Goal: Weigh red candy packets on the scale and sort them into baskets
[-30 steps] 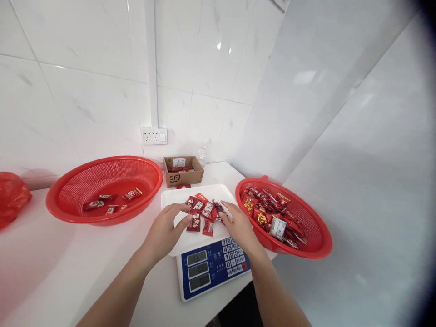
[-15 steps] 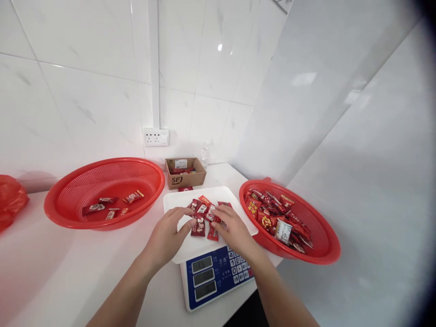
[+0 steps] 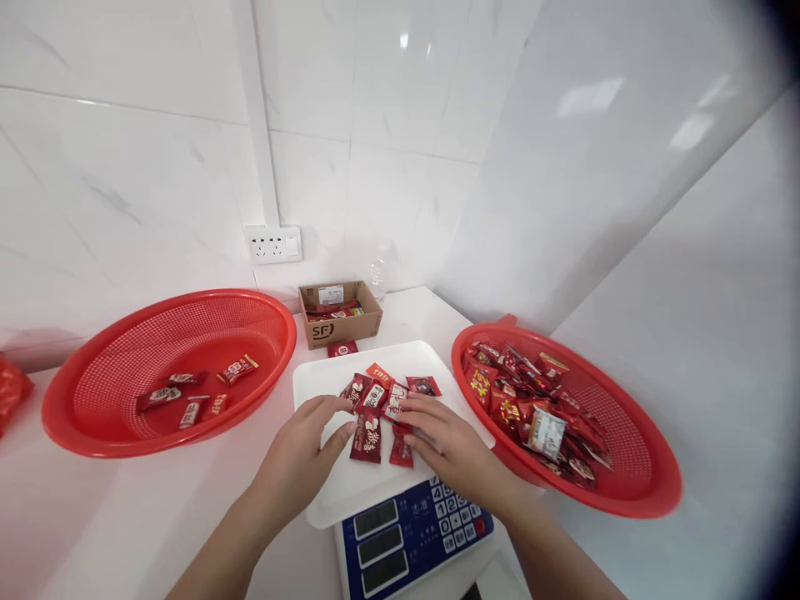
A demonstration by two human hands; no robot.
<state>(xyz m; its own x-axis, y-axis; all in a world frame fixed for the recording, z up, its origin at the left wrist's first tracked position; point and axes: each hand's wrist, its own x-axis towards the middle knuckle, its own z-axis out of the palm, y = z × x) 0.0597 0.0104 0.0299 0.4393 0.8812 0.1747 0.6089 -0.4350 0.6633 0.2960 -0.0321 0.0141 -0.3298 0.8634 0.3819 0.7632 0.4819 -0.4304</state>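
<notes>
Several red candy packets (image 3: 367,435) lie in a loose group on the white tray (image 3: 337,492) of a scale with a blue panel (image 3: 418,533). My left hand (image 3: 303,450) is at the left side of the group, thumb and fingers apart, its fingertips beside the packets and holding nothing. On the right side, my right hand (image 3: 453,446) has its fingers spread, their tips touching or just over the packets there. One dark red packet (image 3: 423,386) lies a little apart, behind my right hand.
At the left stands a red basket (image 3: 68,396) with a few packets. A fuller red basket (image 3: 650,467) is at the right, against the tray. Behind are an open cardboard box (image 3: 343,332), one packet before it, and a clear bottle (image 3: 377,277).
The view has shifted and come closer. My right hand has drawn slightly away from my left hand, uncovering more of the packets. The packets lie in about the same arrangement.
</notes>
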